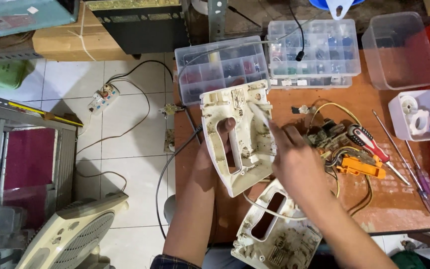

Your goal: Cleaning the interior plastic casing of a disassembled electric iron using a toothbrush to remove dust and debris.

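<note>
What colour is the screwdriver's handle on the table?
Red and black screwdriver handle, with a white band; seen in the head view.

Both forearms come up from the bottom edge of the view, bare to the elbow. The left hand (pixel 215 149) is curled around the grip bar of the white casing half (pixel 237 137), its thumb showing through the handle opening and its fingers hidden behind the plastic. The right hand (pixel 294 159) lies just to the right of that casing, back of the hand facing up, its fingers (pixel 274 130) stretched toward the casing's upper right part (whether they pinch something is hard to tell).
</note>
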